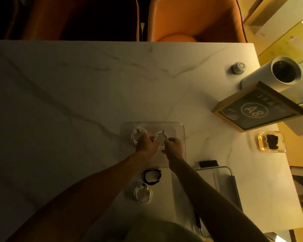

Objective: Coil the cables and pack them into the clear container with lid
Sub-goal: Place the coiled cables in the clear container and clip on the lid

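Both hands over clear container (180,130) mid-bench: left hand (146,143) w/ fingers steadying, right hand (174,147) pinching 2nd white coil (160,137) to seat it beside 1st white coil (138,135); black coil (151,176), another white coil (143,194) waiting nearer, lid (222,182) right.

Bare table (59,102) left of clear container (180,126), framed sign (257,109) crowding right

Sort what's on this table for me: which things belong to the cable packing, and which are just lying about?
Job: clear container; white coil inside it; second white coil, held by left hand and right hand; black coil; white coil near the person; clear lid.

Lying about: A8 sign; paper roll; ashtray; small white knob.
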